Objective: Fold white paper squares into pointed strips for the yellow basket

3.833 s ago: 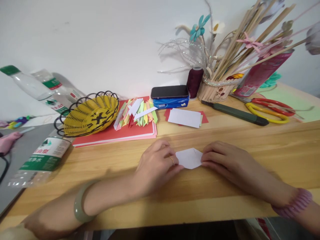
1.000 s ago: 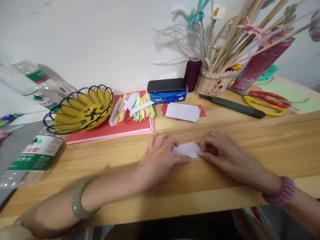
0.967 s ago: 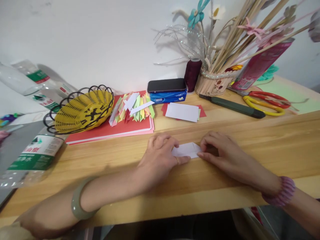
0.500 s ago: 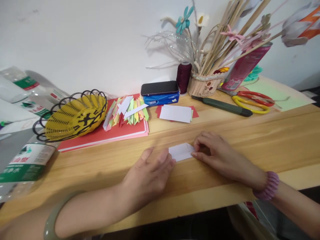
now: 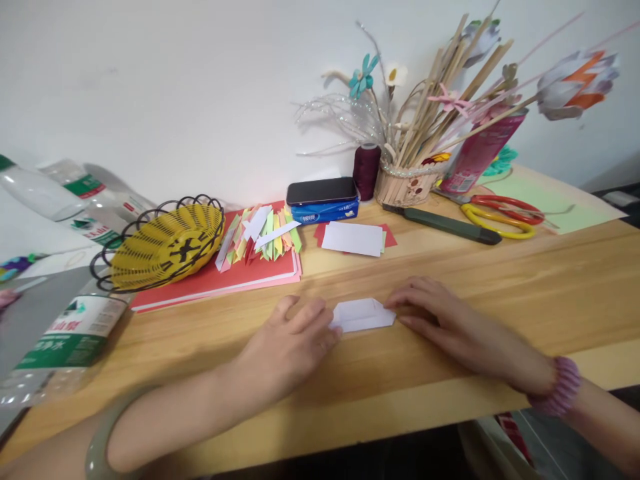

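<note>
A narrow folded strip of white paper (image 5: pixel 364 316) lies flat on the wooden table, its corners turned in at the ends. My left hand (image 5: pixel 295 343) has its fingertips on the paper's left end and hides that tip. Around the right end, my right hand (image 5: pixel 440 325) holds its thumb and fingers apart, the fingertips at the paper's upper right edge. Beyond them rests a small stack of cut paper pieces (image 5: pixel 352 238), white on top, with red and green edges showing beneath.
Folded coloured paper strips (image 5: pixel 260 237) lie on red sheets (image 5: pixel 200 288) beside a yellow basket (image 5: pixel 167 247). Plastic bottles (image 5: pixel 75 333) stand left. At the back are a phone (image 5: pixel 320 191) on a blue packet, a thread spool (image 5: pixel 367 172), a green cutter (image 5: pixel 450 225) and scissors (image 5: pixel 500 213).
The paper's right end, pinched by my right hand before, now shows with its folded corners; that hand's thumb has drawn off it. The left hand stays at the left end. The view has shifted slightly.
</note>
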`<control>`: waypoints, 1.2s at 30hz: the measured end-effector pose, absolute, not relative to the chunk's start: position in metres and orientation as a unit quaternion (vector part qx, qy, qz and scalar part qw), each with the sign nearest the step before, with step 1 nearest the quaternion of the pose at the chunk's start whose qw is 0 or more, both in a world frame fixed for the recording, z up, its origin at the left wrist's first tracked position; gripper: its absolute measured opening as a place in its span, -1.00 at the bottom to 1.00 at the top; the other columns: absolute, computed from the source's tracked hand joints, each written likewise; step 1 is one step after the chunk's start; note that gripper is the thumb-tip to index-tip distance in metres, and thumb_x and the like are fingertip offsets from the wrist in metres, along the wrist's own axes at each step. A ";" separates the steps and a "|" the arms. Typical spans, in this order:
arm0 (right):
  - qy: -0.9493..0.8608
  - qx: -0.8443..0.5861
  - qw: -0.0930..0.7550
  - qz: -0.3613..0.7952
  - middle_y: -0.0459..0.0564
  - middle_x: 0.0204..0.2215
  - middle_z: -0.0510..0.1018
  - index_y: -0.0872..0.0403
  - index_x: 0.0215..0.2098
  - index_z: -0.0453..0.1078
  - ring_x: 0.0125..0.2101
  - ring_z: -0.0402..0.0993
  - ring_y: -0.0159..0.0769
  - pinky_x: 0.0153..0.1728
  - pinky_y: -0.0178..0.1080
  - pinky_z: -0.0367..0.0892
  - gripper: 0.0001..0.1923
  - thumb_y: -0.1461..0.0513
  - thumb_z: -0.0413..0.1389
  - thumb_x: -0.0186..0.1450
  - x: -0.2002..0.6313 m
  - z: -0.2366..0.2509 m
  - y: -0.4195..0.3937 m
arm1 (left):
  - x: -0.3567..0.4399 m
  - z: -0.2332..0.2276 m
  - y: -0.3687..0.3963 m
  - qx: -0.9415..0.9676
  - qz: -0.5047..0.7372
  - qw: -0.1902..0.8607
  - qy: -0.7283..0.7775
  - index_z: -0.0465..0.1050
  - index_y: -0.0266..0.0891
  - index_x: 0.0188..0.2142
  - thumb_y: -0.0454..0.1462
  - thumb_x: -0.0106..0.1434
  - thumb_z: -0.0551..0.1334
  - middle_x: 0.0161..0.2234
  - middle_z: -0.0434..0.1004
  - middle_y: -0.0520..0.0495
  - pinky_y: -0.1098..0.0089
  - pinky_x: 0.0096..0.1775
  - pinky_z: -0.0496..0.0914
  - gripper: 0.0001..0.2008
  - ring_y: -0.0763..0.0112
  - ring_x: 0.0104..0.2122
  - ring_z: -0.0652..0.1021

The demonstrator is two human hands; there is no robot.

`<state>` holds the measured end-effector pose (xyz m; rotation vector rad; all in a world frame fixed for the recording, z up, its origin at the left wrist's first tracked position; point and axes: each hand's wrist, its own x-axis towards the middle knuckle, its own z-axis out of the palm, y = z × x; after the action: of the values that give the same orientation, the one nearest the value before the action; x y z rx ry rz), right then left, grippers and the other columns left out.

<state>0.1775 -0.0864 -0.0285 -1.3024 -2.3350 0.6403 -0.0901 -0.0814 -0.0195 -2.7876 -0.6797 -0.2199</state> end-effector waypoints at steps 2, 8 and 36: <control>-0.858 -0.432 0.203 0.189 0.05 -0.16 0.42 0.01 -0.09 0.34 -0.12 0.32 -0.24 -0.14 -0.10 0.29 -0.73 0.28 -0.11 0.32 0.182 -0.030 -0.093 | -0.092 -0.018 -0.074 -0.966 -0.075 0.118 -0.217 0.38 -0.14 -0.11 -0.36 0.32 0.06 -0.19 0.42 -0.06 0.26 -0.15 0.10 -0.79 0.28 -0.12 0.34; -0.906 -0.379 0.188 0.031 0.08 -0.08 0.49 0.07 -0.04 0.37 -0.03 0.33 -0.11 -0.03 0.05 0.26 -0.70 0.25 -0.03 0.30 0.168 -0.036 -0.123 | -0.080 -0.017 -0.057 -0.954 -0.045 0.126 -0.267 0.37 -0.22 -0.07 -0.37 0.26 0.12 -0.21 0.39 -0.13 0.22 -0.17 0.13 -0.76 0.20 -0.13 0.32; -0.925 -0.347 0.108 -0.110 0.18 -0.29 0.51 0.27 -0.11 0.36 -0.28 0.42 -0.12 -0.26 -0.08 0.39 -0.67 0.45 -0.15 0.24 0.161 -0.028 -0.113 | -0.067 -0.027 -0.089 -0.953 -0.157 0.074 -0.249 0.44 -0.26 -0.32 -0.09 0.29 0.07 -0.37 0.51 0.00 0.26 -0.26 0.15 -0.70 0.34 -0.28 0.37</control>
<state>0.1613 -0.1133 -0.0278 -1.0223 -2.7213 -0.3244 -0.0672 -0.0888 -0.0268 -2.8603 -0.7481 -0.4699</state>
